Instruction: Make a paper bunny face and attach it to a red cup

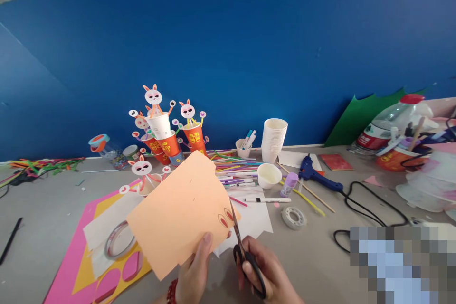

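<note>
My left hand (195, 270) pinches the lower edge of a sheet of light orange paper (178, 213), thumb on top and fingers hidden beneath. Two pointed ovals with dark red centres, drawn like rabbit ears (225, 217), lie near the sheet's right edge. In my right hand (265, 266) is a pair of scissors (245, 256) with black handles. Its blades point away from me and meet the paper's right edge beside the drawn ovals. White paper (261, 213) lies under the orange sheet.
Behind the sheet stand paper-cup rabbit figures (195, 135). Further right are stacked white cups (274, 140), a glue stick (289, 184), a tape roll (294, 217) and a blue glue gun (318, 175) with its black cord. Pink and yellow sheets (67, 261) lie left, under another tape ring (120, 240).
</note>
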Demonstrator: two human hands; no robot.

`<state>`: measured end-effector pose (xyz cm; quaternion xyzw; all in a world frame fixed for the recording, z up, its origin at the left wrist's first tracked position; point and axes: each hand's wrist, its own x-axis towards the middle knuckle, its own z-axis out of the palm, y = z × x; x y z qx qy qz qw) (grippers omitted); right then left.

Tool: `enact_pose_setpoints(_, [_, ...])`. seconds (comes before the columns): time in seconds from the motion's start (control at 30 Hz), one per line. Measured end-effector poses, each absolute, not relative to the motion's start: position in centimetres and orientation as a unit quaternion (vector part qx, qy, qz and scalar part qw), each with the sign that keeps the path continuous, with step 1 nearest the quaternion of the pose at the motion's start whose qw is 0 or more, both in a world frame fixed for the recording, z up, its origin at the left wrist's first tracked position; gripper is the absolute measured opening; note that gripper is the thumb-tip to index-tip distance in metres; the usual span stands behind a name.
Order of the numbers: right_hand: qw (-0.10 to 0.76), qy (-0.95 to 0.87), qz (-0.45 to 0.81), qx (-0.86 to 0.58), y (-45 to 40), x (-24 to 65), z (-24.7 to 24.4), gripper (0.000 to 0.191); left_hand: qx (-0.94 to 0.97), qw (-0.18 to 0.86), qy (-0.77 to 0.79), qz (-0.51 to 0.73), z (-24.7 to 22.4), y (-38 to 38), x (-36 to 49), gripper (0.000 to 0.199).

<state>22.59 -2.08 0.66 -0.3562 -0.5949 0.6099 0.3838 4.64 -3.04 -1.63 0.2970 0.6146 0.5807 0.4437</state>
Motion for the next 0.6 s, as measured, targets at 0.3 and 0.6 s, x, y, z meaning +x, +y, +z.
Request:
enact_pose_setpoints(0.3, [0.377, -0.595, 0.611, -0.362, -2.2, 22.7, 1.0, 0.057, 0.306, 0.449, 0.599, 0.588, -2.2, -3.0, 4.4, 0.040])
enact_pose_setpoints(0.6, [0.378, -0.598, 0.609, -0.359, -2.2, 22.6, 1.2, 0.058, 0.306, 0.457, 0.592, 0.589, -1.2, -2.8, 4.7, 0.041])
